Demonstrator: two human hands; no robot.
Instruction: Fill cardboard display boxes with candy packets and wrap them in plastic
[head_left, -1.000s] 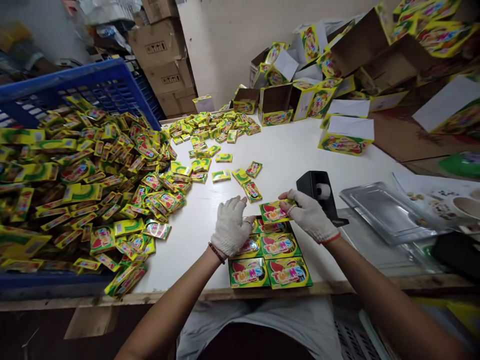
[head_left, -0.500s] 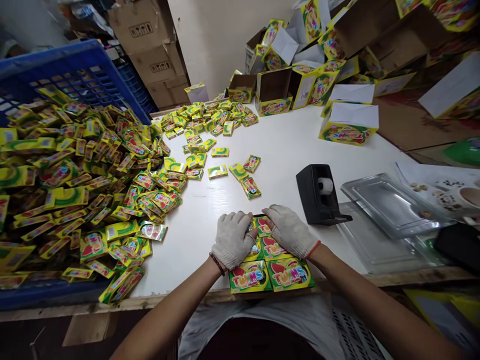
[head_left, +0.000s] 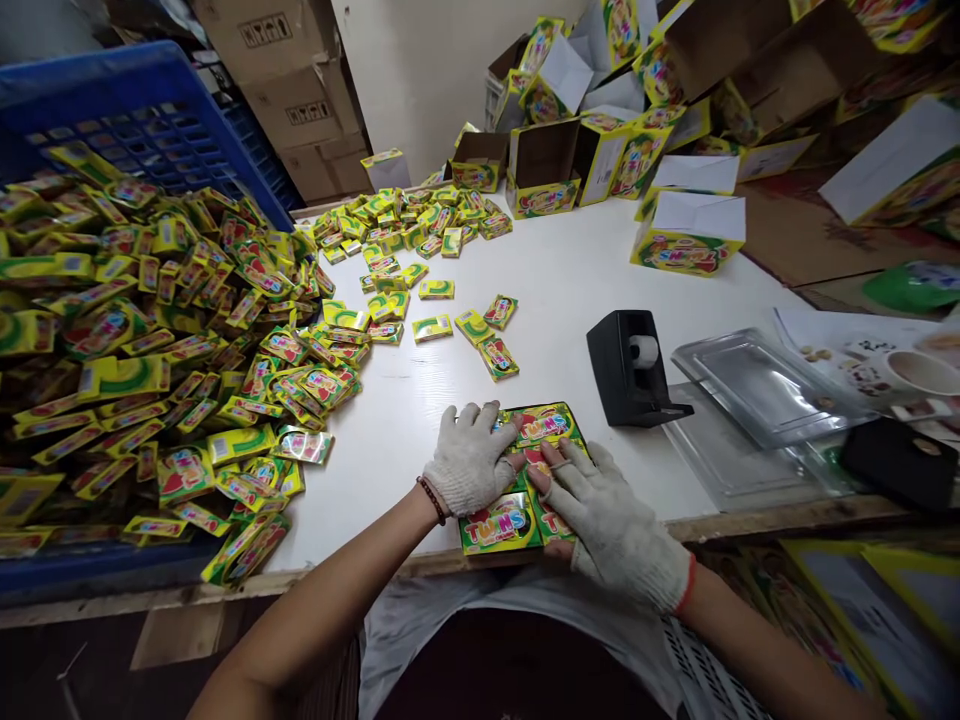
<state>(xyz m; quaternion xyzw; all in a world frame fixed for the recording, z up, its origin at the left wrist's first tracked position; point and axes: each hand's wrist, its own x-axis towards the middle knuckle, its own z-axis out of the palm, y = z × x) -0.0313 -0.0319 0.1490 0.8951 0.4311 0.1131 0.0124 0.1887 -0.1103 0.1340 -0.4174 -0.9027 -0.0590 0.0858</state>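
A block of yellow-green "Twins" candy packs (head_left: 534, 428) lies in two columns at the near edge of the white table (head_left: 585, 290). My left hand (head_left: 471, 457), in a white knit glove, rests flat on the left column with fingers spread. My right hand (head_left: 600, 515), also gloved, lies flat over the right column's near packs, fingers stretched toward the middle. Neither hand grips anything. Just right of the block stands a black tape dispenser (head_left: 628, 368).
A big heap of the same packs (head_left: 150, 330) spills from a blue crate (head_left: 112, 120) on the left. Loose packs (head_left: 450, 320) dot the table's middle. Open yellow cartons (head_left: 686, 235) stand at the back right. Clear plastic trays (head_left: 757, 385) lie on the right.
My right hand set the pack it held onto the far end of the block, then slid back toward me over the near packs. My left hand stayed on the left column.
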